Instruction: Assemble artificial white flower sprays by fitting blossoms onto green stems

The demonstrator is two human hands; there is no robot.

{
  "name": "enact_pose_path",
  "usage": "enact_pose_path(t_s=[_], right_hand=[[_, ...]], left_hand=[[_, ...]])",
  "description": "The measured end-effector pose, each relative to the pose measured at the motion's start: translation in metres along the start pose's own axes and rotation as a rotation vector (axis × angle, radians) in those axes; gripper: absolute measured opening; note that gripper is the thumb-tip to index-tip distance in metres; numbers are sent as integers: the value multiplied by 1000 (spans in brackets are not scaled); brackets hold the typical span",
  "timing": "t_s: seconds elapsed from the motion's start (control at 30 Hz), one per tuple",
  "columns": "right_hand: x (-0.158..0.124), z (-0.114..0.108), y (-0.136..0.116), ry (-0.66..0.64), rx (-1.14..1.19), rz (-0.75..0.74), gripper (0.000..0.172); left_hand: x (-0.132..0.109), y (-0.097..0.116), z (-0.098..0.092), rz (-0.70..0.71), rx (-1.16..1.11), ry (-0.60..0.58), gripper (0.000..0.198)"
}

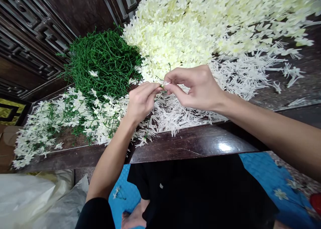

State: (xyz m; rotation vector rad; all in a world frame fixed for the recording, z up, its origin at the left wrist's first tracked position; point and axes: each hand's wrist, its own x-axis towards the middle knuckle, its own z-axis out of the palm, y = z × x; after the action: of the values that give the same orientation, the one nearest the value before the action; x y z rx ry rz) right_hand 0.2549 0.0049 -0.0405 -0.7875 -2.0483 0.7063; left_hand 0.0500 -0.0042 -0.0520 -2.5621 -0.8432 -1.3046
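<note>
Assembly, apparently, with green stem [162,86] pinched in left hand [141,99], white piece [166,83] in right hand [197,88]. Presumably calls next for steady alignment

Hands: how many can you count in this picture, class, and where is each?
2. The left hand is near the green stems; the right hand is before the pale petals. Both meet at a flower piece; no others show.

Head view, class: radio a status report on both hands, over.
Left hand pinching green stem. Right hand pinching small white piece beside it. Nothing seen blocking either hand.
</note>
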Motion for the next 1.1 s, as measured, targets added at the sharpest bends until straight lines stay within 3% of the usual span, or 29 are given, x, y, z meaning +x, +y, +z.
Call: enact_pose_path(t_s=[0.43, 0.63, 0.67, 0.77, 0.83, 0.97, 1.1], right_hand=[[-3, 5, 9, -22, -124, -119, 16], [3, -5, 13, 36, -46, -183, 14], [4, -7, 14, 17, -18, -181, 19], [6, -8, 17, -92, 57, -181, 56], [6, -6, 18, -104, 47, -238, 65], [5, -4, 11, -37, -33, -135, 27], [5, -9, 4, 19, -31, -3, 19]], left_hand=[[-1, 1, -1, 51, 63, -54, 28], [1, -3, -6, 44, 76, -51, 17], [2, -3, -7, 49, 86, -59, 17], [2, -6, -11, 49, 107, -90, 19], [2, -6, -12, 46, 116, -115, 17], [3, -4, -15, 44, 118, -138, 16], [3, -4, -17, 1, 142, -136, 18]])
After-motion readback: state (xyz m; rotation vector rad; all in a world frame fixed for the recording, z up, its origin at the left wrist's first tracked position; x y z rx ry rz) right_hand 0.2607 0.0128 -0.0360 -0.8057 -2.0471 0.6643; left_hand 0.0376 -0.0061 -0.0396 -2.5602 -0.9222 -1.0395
